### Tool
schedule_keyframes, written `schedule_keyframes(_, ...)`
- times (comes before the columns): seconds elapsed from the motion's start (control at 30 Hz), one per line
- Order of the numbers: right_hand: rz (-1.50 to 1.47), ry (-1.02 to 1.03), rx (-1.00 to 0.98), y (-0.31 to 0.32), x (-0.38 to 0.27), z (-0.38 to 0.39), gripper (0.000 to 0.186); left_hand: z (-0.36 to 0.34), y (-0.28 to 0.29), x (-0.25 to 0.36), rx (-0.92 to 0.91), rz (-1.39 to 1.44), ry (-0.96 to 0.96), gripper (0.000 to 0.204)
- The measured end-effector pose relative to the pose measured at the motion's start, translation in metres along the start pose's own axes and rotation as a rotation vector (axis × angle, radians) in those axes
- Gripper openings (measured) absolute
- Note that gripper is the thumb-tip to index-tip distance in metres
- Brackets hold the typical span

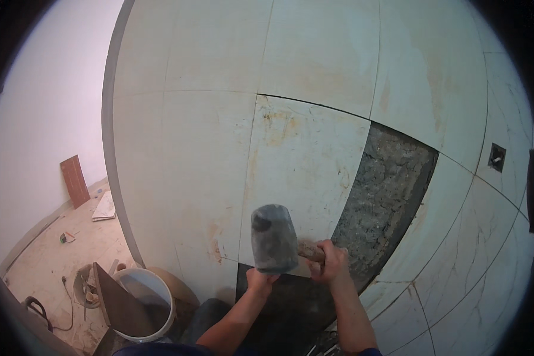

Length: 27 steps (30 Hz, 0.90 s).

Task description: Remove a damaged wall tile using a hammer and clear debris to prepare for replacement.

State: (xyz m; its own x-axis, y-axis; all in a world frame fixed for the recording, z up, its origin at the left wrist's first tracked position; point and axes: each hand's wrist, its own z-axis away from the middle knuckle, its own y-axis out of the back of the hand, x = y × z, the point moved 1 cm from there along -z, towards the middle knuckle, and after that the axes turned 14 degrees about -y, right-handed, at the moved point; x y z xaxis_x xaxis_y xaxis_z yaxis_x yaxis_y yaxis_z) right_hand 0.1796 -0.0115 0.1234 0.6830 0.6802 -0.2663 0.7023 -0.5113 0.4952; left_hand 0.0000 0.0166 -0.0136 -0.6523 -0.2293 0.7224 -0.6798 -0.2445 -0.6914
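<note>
My right hand (331,262) is closed round the short wooden handle of a rubber mallet (273,238). Its grey, worn head hangs in front of a pale wall tile (305,160) with brownish stains. Whether the head touches the tile, I cannot tell. At the tile's lower edge is my left hand (260,281), its fingers mostly hidden behind the mallet head. A thin dark gap runs along the tile's top edge. To its right, a strip of rough grey mortar (387,181) lies bare, and a dark opening (296,299) shows below the tile.
Pale tiles (213,53) surround this spot, with veined tiles (480,249) and a socket box (497,158) at the right. A white bucket (167,296) with a brown board (120,305) stands lower left. Beyond the wall edge, a reddish-brown board (75,181) leans above a littered floor (71,261).
</note>
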Motion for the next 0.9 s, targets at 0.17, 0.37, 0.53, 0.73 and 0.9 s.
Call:
schedule_keyframes(0.17,0.035,-0.2,-0.021,-0.001,0.005,0.008,0.032,-0.003,-0.006,0.003,0.066,0.056,0.01,0.074)
schedule_keyframes(0.37,0.079,-0.348,0.015,0.001,0.013,0.018,0.033,0.004,-0.006,0.004,0.069,0.027,0.007,0.079)
schedule_keyframes(0.53,0.022,-0.289,-0.017,-0.002,0.017,0.017,0.031,0.005,-0.009,0.006,0.099,-0.006,-0.004,0.079)
schedule_keyframes(0.73,-0.089,-0.201,0.037,-0.006,0.02,0.023,0.025,0.006,-0.013,0.007,0.082,0.037,-0.014,0.074)
schedule_keyframes(0.9,-0.089,-0.084,0.068,-0.01,0.026,0.026,0.025,0.007,-0.017,0.01,0.095,0.037,-0.046,0.072)
